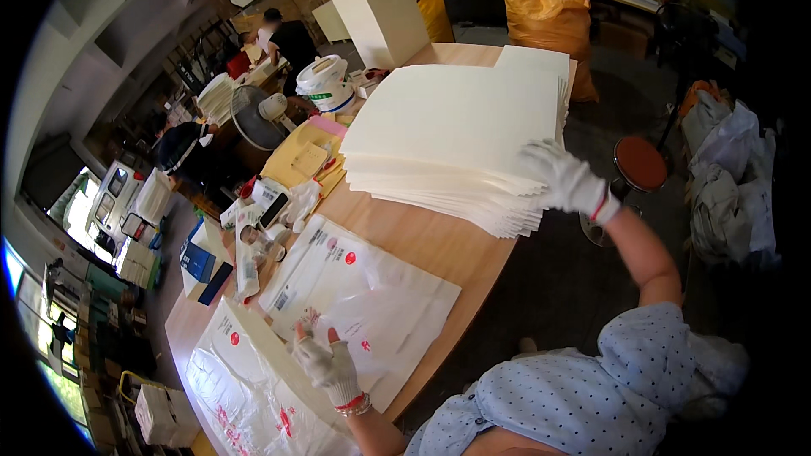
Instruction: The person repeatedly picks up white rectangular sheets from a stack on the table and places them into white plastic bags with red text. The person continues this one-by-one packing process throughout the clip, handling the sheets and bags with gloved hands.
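Observation:
A thick, fanned stack of large white paper sheets (456,118) lies on the wooden table. My right hand (573,181), in a white glove, is at the right edge of this stack, fingers stretched out against the sheets. Lower left, my left hand (329,365) wears a white glove with bare fingertips showing. Its fingers are apart, just over a clear plastic bag (253,380) with red print that has white sheets inside. Beside it lies a flat printed plastic bag (380,279). I cannot make out whether the left fingers touch the plastic.
A tall white block (378,13) and a white bucket (325,84) stand beyond the stack. Yellow papers (300,156), a phone (273,209) and a blue box (198,257) sit along the left side. A round red stool (639,162) stands right. Other people work behind a fan (256,116).

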Demonstrator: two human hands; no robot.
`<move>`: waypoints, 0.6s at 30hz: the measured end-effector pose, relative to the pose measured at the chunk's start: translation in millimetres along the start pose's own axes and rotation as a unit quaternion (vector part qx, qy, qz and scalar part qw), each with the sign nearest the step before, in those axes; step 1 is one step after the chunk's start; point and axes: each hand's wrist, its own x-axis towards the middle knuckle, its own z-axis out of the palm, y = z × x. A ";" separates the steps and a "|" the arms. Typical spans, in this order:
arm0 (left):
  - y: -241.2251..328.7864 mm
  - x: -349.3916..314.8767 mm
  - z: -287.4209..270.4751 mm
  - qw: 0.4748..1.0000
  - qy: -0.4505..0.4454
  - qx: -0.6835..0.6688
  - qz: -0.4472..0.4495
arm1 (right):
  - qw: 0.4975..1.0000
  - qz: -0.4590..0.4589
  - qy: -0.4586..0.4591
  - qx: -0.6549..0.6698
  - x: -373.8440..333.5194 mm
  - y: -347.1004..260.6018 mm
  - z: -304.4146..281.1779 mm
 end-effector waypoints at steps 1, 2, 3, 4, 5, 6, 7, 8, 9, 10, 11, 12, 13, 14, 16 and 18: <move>16.7 1.9 -5.3 0.999 0.019 -0.051 -0.001 | 0.986 0.073 -0.123 0.080 -4.1 28.0 -2.1; 32.7 4.0 -9.0 0.994 0.041 -0.099 -0.001 | 0.980 0.057 -0.139 0.126 1.2 44.9 -2.7; 46.5 4.2 -9.1 0.987 0.067 -0.147 0.000 | 0.973 0.036 -0.151 0.171 6.7 59.3 -3.4; 54.2 -1.0 -2.6 0.977 0.032 -0.210 -0.015 | 0.965 0.056 -0.125 0.224 6.7 71.1 3.2; 58.2 -8.2 5.2 0.963 -0.001 -0.267 -0.028 | 0.952 0.072 -0.098 0.280 7.7 81.2 15.8; 70.6 -13.8 4.7 0.946 -0.037 -0.320 -0.044 | 0.934 0.087 -0.074 0.338 10.2 83.3 19.9; 91.9 -17.4 10.4 0.918 -0.045 -0.391 0.046 | 0.958 0.091 -0.048 0.269 13.0 87.4 19.8; 105.1 -23.3 22.4 0.893 -0.146 -0.424 0.025 | 0.974 0.098 -0.028 0.200 18.8 82.5 18.1; 126.3 -28.4 36.3 0.829 -0.265 -0.491 -0.038 | 0.986 0.106 -0.007 0.126 22.5 76.5 11.9; 150.4 -26.0 47.1 0.753 -0.385 -0.530 -0.059 | 0.990 0.075 0.028 0.117 24.9 61.7 9.2; 177.7 -29.5 54.6 0.661 -0.395 -0.626 -0.127 | 0.995 -0.027 0.067 0.063 25.0 33.8 1.1; 197.0 -27.8 58.9 0.554 -0.394 -0.709 -0.188 | 0.986 -0.128 0.110 0.008 19.7 1.6 -11.7; 201.2 -19.3 61.2 0.470 -0.406 -0.734 -0.276 | 0.983 -0.165 0.079 -0.010 6.7 -29.9 -23.1; 201.9 -14.5 66.2 0.376 -0.410 -0.748 -0.362 | 0.981 -0.149 0.049 0.111 -0.6 -66.3 -39.3; 193.2 -13.2 56.4 0.385 -0.448 -0.635 -0.498 | 0.986 -0.130 -0.076 0.076 -12.3 -87.4 -66.5; 163.5 -12.9 17.8 0.473 -0.443 -0.647 -0.402 | 0.991 -0.003 -0.036 0.132 -25.2 -53.1 -63.4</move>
